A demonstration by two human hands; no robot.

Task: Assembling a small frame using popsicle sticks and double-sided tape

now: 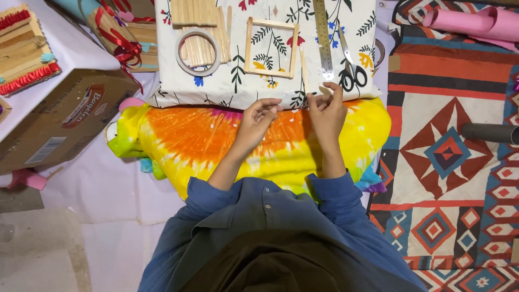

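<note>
Floor workspace seen from above: white floral-print cushion [216, 86] lying ahead of an orange-and-yellow tie-dye cushion [216, 140] across the lap. Both hands meet at the seam between the two cushions. Right hand [326, 111] pinches something small at the fingertips, perhaps a scrap of tape; too small to tell. Left hand [258, 116] curled, fingers loosely bent, seemingly empty, just beside it. Square frame of pale wooden sticks [272, 47] lies directly ahead, flat, sides square to the body, slightly nearer the left hand. Single loose wooden stick [304, 67] runs lengthwise away from the body, just ahead of the right hand. Steel ruler [323, 38], black-handled scissors [351, 73], tape roll [198, 53] nearby.
</note>
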